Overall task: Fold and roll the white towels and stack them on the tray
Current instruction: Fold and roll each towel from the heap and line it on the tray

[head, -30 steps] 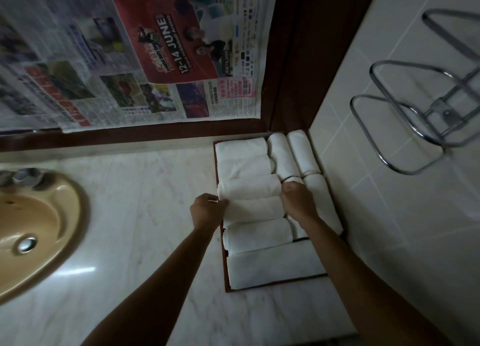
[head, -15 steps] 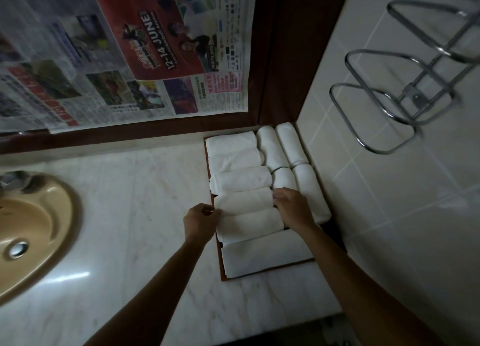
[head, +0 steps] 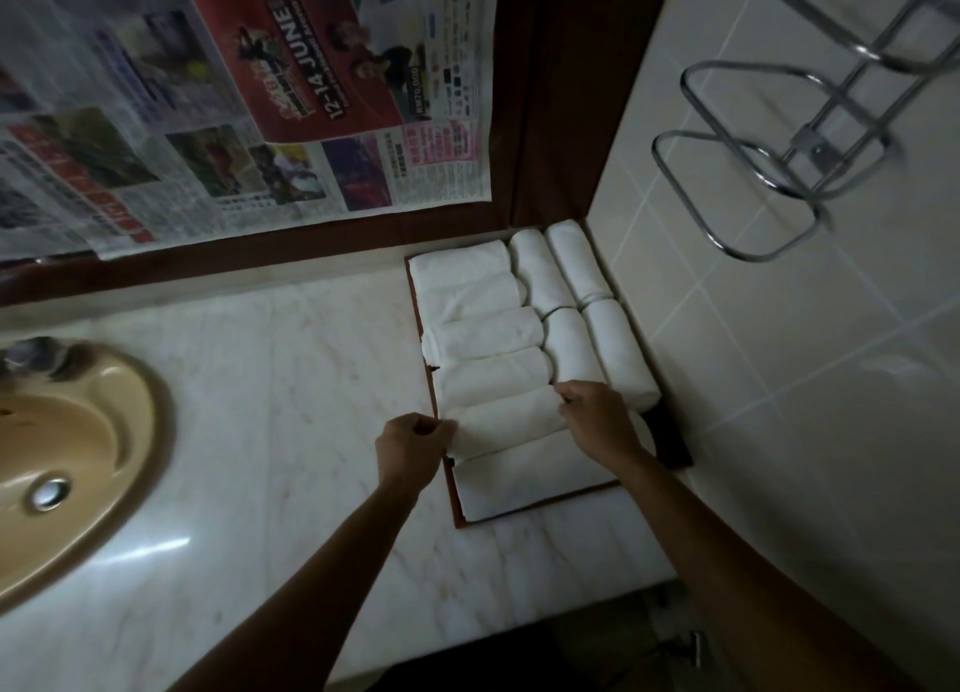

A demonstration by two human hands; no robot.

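Towels (head: 493,327), white and rolled, fill the brown tray (head: 460,522) in the bench (head: 260,431) corner under the newspaper (head: 234,93); head view: the left hand (head: 413,449) pinches the left end of the second-nearest roll (head: 501,421), its grip curled; the right hand (head: 597,421) curls over that roll's right end; a tan sink (head: 78,457) lies well left of the tray.

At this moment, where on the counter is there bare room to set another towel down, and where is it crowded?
Bare marble counter lies between the sink and the tray, and along the near edge in front of the tray. The tray is packed with rolled towels; the left hand and right hand hold one roll.
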